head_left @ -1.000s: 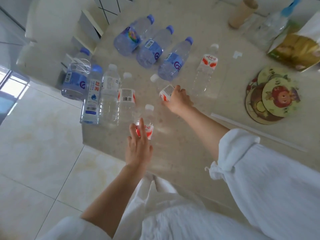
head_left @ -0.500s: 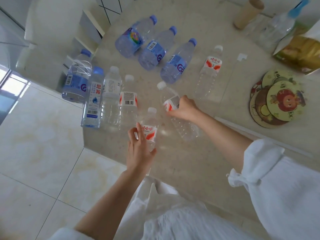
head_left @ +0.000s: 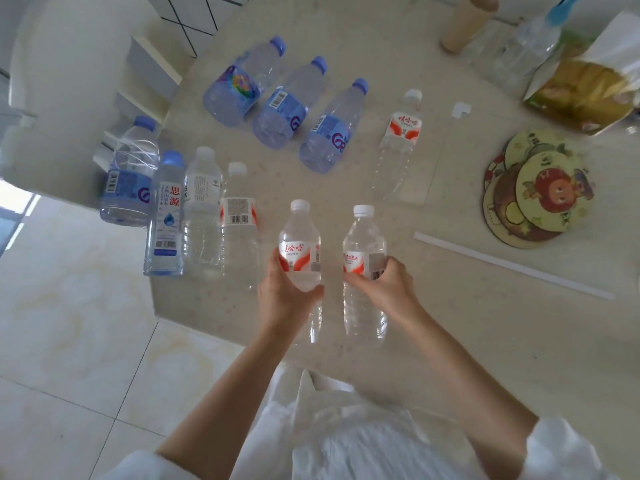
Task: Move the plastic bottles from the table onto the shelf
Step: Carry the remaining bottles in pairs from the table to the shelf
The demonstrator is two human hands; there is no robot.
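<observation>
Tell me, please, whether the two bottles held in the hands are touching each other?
Apart. The head view shows bare table between the left-hand bottle and the right-hand bottle.
</observation>
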